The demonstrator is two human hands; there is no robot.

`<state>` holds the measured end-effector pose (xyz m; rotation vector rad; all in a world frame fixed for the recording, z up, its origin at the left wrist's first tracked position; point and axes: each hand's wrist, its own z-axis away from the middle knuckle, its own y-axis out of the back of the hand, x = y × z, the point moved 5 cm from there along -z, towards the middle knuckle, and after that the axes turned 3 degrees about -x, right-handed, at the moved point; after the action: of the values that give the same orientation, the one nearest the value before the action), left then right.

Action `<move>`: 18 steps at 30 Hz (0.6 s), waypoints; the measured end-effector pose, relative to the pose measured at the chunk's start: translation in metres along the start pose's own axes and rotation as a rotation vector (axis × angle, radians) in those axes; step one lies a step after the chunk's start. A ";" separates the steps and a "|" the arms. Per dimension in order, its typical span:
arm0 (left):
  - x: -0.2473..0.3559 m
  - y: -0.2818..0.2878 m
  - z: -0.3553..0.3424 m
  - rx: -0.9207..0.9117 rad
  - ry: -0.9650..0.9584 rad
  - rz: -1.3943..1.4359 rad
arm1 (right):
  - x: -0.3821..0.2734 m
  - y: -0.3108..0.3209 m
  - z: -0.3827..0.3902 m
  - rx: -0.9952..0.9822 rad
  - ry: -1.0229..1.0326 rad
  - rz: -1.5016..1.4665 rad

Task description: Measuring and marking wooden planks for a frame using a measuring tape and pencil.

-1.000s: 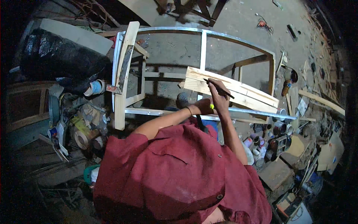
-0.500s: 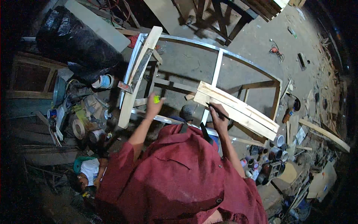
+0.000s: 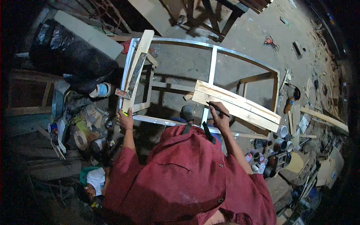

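My left hand [image 3: 126, 119] is closed around a small bright yellow-green thing [image 3: 124, 113], which looks like a tape measure. It is at the near end of a pale board [image 3: 144, 43] lying along the frame's left side. A metal square [image 3: 122, 93] with a reddish-brown stock lies on that board. My right hand [image 3: 220, 117] grips a dark, slim pencil [image 3: 222, 109], its tip at the near edge of pale wooden boards [image 3: 236, 105] lying side by side. These boards rest slantwise across the white-edged wooden frame [image 3: 213, 67].
Cans [image 3: 279, 145] and pots crowd the floor at the right, near a long curved wood strip [image 3: 324, 119]. At the left are a black plastic-covered bundle [image 3: 63, 56], a bucket [image 3: 101, 90] and scraps. Another person [image 3: 94, 180] is at the lower left. A power tool [image 3: 270, 42] lies far right.
My left hand has moved left and nearer with the yellow-green thing, from beside the board to its near end. My right hand stays at the boards with the pencil. The view has shifted slightly.
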<state>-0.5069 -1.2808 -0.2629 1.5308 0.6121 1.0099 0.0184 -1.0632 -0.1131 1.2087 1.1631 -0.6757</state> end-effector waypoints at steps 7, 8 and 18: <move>0.121 0.012 -0.039 0.163 -0.384 -0.218 | 0.002 0.009 0.010 0.020 -0.051 0.022; 0.144 0.003 -0.049 0.032 -0.426 -0.086 | 0.003 0.008 0.012 -0.014 -0.083 0.039; 0.196 -0.025 -0.104 -0.157 -0.394 -0.178 | 0.005 0.021 0.035 0.002 -0.062 0.076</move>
<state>-0.4954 -1.0596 -0.2371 1.4547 0.3722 0.5846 0.0493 -1.0894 -0.1125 1.2187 1.0602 -0.6529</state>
